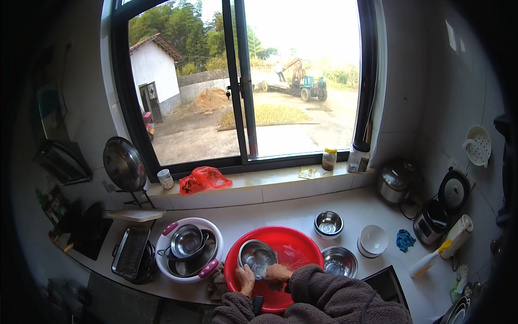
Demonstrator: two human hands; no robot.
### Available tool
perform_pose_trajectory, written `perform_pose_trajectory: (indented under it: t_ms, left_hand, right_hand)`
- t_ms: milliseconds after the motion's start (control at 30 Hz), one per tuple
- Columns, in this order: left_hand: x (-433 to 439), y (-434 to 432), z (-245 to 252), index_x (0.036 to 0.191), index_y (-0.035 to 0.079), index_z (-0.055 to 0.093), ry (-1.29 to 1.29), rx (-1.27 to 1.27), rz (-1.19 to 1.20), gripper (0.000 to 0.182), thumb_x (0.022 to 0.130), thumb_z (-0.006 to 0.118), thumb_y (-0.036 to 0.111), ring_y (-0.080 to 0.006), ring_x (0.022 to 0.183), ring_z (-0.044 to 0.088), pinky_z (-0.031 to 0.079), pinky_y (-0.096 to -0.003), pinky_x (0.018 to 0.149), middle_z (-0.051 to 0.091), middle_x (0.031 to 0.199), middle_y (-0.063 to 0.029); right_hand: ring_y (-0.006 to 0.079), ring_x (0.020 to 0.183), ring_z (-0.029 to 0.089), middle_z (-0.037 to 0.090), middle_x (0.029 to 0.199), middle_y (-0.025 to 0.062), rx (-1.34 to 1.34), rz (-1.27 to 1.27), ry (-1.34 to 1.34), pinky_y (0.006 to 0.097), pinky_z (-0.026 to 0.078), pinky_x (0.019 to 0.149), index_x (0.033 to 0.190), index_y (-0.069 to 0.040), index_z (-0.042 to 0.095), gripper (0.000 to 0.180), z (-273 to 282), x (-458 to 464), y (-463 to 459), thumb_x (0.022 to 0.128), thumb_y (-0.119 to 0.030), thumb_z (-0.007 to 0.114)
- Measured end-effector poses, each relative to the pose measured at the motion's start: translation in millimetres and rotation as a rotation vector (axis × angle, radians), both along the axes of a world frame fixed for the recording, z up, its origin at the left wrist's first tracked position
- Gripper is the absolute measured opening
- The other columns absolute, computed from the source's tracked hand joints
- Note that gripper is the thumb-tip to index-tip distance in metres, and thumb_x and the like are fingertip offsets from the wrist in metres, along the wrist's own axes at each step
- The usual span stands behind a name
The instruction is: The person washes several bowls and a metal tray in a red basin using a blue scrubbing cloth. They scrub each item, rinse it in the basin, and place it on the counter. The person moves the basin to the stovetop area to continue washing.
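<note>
A stainless steel bowl (258,254) is tilted inside a large red plastic basin (297,239) that holds water. My left hand (245,277) grips the bowl's lower left rim. At the bowl's lower right edge is my right hand (277,274), its fingers curled and partly hidden; whether it holds anything does not show. Left of the basin, a white tub with pink handles (220,243) contains metal bowls and a pan (187,241). To the right sit another steel bowl (339,262), a small stack of steel bowls (328,224) and stacked white bowls (372,240).
A metal tray (130,251) lies at the left, near a cutting board (136,215). At the right are a blue cloth (405,240), a spray bottle (429,260) and a rice cooker (396,182). A red plastic bag (204,180) and jars (329,158) line the windowsill.
</note>
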State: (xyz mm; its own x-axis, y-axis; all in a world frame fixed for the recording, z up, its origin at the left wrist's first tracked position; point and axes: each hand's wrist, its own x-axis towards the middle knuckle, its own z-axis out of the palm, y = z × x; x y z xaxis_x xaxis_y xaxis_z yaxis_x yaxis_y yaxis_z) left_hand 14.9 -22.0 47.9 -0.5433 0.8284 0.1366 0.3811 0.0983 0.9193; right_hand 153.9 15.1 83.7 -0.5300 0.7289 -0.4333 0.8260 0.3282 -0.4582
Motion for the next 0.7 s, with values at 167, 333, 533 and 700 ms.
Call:
perform_pose_trajectory:
  t_ms: [167,333,533,700]
  left_hand:
    - [2,3,1,0.131,0.008,0.041,0.039,0.063,-0.018,0.043,0.091,0.043,0.022,-0.0434,0.099,0.052,0.040,-0.0457,0.086,0.054,0.109,-0.0300]
    - [0,2,1,0.128,0.004,0.044,0.025,-0.056,-0.048,0.046,0.092,0.040,0.033,-0.0436,0.106,0.050,0.040,-0.0440,0.090,0.053,0.114,-0.0292]
    - [-4,9,-3,0.131,0.008,0.043,-0.137,0.017,-0.202,0.048,0.094,0.034,0.038,-0.0378,0.105,0.052,0.039,-0.0432,0.089,0.054,0.115,-0.0250]
    - [-3,4,9,0.126,0.001,0.046,-0.197,-0.235,-0.214,0.072,0.091,0.019,0.058,-0.0387,0.113,0.048,0.034,-0.0426,0.097,0.054,0.117,-0.0261]
  right_hand:
    - [0.0386,0.077,0.064,0.063,0.083,0.0257,0.105,0.117,0.127,0.0449,0.050,0.071,0.088,0.005,0.064,0.047,-10,-21,8,0.084,-0.038,0.048]
    - [0.0373,0.080,0.064,0.063,0.085,0.0269,-0.135,0.008,0.306,0.0415,0.051,0.070,0.100,0.009,0.055,0.045,-3,-28,12,0.082,-0.032,0.052]
    - [0.0224,0.081,0.060,0.059,0.092,0.0170,-0.467,-0.142,0.698,0.0321,0.050,0.066,0.113,0.008,0.041,0.055,11,-23,11,0.074,-0.021,0.066]
    - [0.0222,0.087,0.059,0.057,0.100,0.0170,-0.489,-0.352,0.966,0.0317,0.051,0.071,0.119,0.007,0.038,0.054,14,-23,21,0.076,-0.013,0.065]
